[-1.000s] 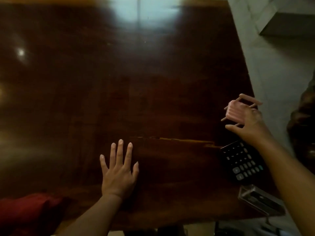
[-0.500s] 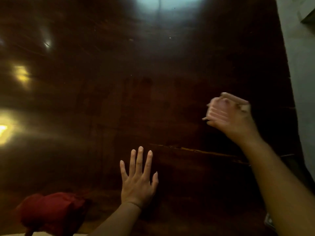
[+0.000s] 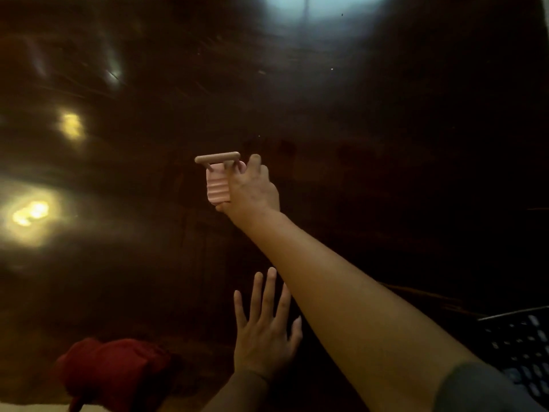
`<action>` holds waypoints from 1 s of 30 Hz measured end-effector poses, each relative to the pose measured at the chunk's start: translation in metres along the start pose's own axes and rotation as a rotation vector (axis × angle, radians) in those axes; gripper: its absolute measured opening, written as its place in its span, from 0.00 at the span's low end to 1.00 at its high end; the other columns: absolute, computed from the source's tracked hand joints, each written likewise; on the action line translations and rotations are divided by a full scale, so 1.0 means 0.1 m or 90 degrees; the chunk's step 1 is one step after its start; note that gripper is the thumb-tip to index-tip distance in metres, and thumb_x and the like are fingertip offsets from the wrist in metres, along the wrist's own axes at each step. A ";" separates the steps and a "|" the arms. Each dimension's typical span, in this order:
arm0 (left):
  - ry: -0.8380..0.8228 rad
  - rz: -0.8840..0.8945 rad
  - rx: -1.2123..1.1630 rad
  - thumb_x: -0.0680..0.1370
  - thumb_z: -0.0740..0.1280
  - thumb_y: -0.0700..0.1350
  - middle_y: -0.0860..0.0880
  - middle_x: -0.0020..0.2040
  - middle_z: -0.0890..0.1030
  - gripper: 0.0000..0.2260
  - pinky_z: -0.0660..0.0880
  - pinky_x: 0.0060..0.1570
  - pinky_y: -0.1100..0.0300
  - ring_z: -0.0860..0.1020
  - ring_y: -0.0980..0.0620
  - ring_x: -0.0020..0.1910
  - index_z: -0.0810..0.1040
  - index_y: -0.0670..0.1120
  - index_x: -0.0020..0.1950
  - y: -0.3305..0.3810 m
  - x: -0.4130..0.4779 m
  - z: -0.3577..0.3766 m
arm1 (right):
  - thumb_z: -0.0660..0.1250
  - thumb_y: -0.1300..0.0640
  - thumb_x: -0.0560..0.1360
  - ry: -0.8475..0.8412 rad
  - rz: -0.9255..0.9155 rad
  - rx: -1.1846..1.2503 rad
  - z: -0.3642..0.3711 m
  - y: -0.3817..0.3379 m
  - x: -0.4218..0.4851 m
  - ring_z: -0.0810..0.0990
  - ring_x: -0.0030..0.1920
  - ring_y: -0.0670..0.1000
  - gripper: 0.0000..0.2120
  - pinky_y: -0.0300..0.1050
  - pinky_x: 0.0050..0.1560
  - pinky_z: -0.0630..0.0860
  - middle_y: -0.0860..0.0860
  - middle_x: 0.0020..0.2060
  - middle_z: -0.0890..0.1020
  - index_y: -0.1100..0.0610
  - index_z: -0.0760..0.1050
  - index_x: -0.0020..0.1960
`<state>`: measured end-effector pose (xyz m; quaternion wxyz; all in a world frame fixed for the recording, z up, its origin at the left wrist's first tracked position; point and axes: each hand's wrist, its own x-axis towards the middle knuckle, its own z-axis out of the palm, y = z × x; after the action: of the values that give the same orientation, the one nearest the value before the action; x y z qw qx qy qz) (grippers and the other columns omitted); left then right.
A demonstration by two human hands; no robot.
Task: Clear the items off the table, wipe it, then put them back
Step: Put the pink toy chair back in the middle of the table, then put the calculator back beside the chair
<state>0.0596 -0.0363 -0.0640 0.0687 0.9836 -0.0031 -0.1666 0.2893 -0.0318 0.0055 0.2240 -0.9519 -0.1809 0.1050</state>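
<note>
Red cloth (image 3: pixel 113 370) at near-left edge of the dark surface (image 3: pixel 386 144). Your left hand (image 3: pixel 266 334) lies flat, fingers spread, beside it. Your right hand (image 3: pixel 252 188) grips the pink ribbed item (image 3: pixel 216 185) farther out, mid-surface. Calculator (image 3: pixel 523 349) near right.

My right hand (image 3: pixel 252 188) covers the near side of the pink toy (image 3: pixel 216 182), so I can't see how the grip sits on it, or whether its legs touch the bench (image 3: pixel 386 129). My right forearm hides the thumb side of my left hand (image 3: pixel 263 337). The calculator (image 3: pixel 523 349) is cut off by the right edge and its key labels are too blurred to read. The red cloth (image 3: pixel 113 373) runs off the bottom edge. The bench is dark with glare spots, so I can't make out its grain or edges.
</note>
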 end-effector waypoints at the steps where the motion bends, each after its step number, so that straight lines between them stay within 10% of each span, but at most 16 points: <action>1: 0.000 -0.002 0.000 0.75 0.62 0.64 0.44 0.79 0.56 0.34 0.46 0.69 0.35 0.47 0.43 0.78 0.59 0.52 0.77 0.00 0.01 -0.01 | 0.74 0.44 0.70 -0.013 -0.004 -0.019 0.03 -0.01 0.03 0.70 0.59 0.58 0.40 0.50 0.50 0.77 0.60 0.64 0.63 0.50 0.55 0.73; 10: 0.001 0.003 -0.002 0.77 0.53 0.62 0.45 0.80 0.47 0.33 0.41 0.71 0.34 0.39 0.45 0.77 0.43 0.56 0.78 -0.02 0.01 -0.03 | 0.73 0.53 0.72 0.071 -0.020 -0.025 0.06 0.30 -0.94 0.65 0.70 0.61 0.41 0.55 0.60 0.74 0.62 0.73 0.61 0.49 0.54 0.77; 17: 0.037 -0.014 -0.025 0.77 0.51 0.61 0.47 0.80 0.46 0.31 0.43 0.71 0.34 0.42 0.46 0.77 0.48 0.55 0.79 0.01 0.02 0.02 | 0.68 0.48 0.75 0.068 0.313 -0.057 -0.39 1.47 -2.20 0.58 0.75 0.59 0.33 0.61 0.74 0.59 0.60 0.74 0.62 0.51 0.60 0.76; 30: 0.038 -0.028 0.019 0.79 0.42 0.63 0.49 0.79 0.36 0.30 0.39 0.71 0.36 0.34 0.49 0.76 0.38 0.55 0.78 0.02 0.02 0.06 | 0.59 0.45 0.80 0.224 0.607 -0.055 -1.05 3.16 -3.38 0.71 0.60 0.68 0.25 0.60 0.56 0.70 0.67 0.63 0.71 0.57 0.63 0.72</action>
<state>0.0597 -0.0392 -0.0704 0.0502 0.9889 0.0183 -0.1390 0.1041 -0.4685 -0.0084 0.1383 -0.9403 0.3097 0.0260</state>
